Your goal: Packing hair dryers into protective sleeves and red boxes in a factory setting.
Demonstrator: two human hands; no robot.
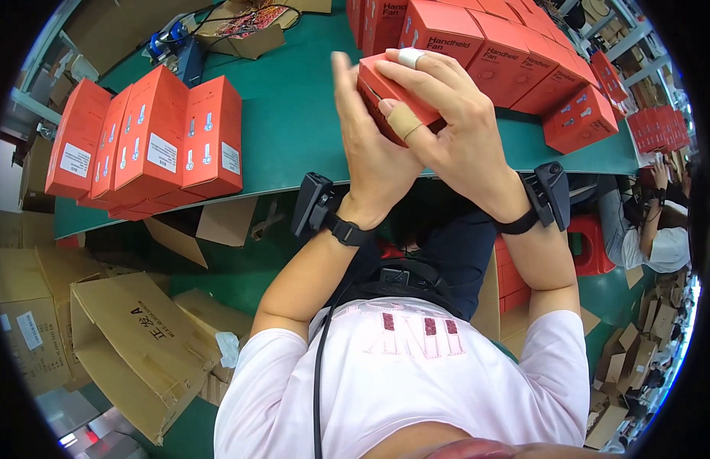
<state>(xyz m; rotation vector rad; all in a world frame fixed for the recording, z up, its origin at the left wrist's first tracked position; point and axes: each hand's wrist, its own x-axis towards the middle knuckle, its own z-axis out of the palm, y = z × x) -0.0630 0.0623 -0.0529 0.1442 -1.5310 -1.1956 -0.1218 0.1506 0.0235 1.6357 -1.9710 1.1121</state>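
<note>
Over the near edge of the green table, I hold a small red cardboard box point(401, 92) between both hands, tilted. My left hand point(376, 149) lies along its left and lower side, fingers stretched upward. My right hand point(463, 113) spans its top and right side, the thumb near a dark line along the box edge that looks like a flap seam. A tan wrap covers the right thumb and a white one a finger. Much of the box is hidden by my fingers. Close behind it stand rows of red handheld fan boxes point(440, 37).
More red boxes point(150, 145) are stacked at the table's left. A carton of wires point(244, 30) and a blue device point(188, 61) lie at the back. Open brown cartons point(140, 336) stand lower left. A red stool point(592, 243) and another person point(661, 229) are at right.
</note>
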